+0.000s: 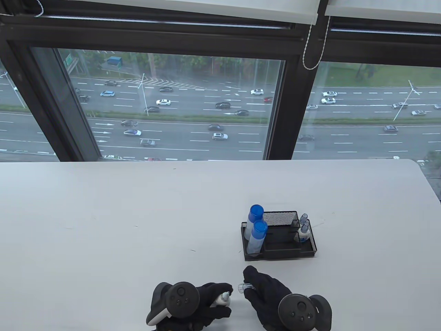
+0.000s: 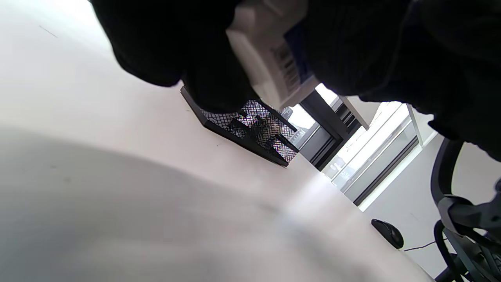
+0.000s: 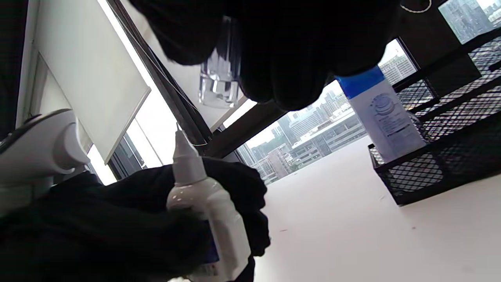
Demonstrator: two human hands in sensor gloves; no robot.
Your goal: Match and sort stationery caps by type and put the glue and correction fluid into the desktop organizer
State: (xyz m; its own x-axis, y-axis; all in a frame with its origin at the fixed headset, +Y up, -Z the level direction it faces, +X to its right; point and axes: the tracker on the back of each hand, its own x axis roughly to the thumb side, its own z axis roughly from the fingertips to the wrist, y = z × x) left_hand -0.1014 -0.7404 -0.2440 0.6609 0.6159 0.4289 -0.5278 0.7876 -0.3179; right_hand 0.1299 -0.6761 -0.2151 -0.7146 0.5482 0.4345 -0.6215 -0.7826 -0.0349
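My left hand [image 1: 210, 303] grips a white correction fluid bottle [image 1: 223, 299] near the table's front edge, its uncapped nozzle pointing right. The same bottle [image 3: 203, 211] stands out in the right wrist view, and its barcode label [image 2: 274, 58] fills the top of the left wrist view. My right hand [image 1: 256, 286] pinches a clear cap [image 1: 245, 287] just right of the nozzle; the cap [image 3: 219, 82] hangs between the gloved fingers. Behind stands the black mesh organizer [image 1: 279, 253] with two blue-capped glue sticks [image 1: 256, 234] at its left and two capped correction fluid bottles [image 1: 304, 229] at its right.
The white table [image 1: 120, 224] runs back to a large window. Its right edge curves away at the far right. A black office chair [image 2: 465, 219] and a dark mouse-like object [image 2: 387, 233] show beyond the table in the left wrist view.
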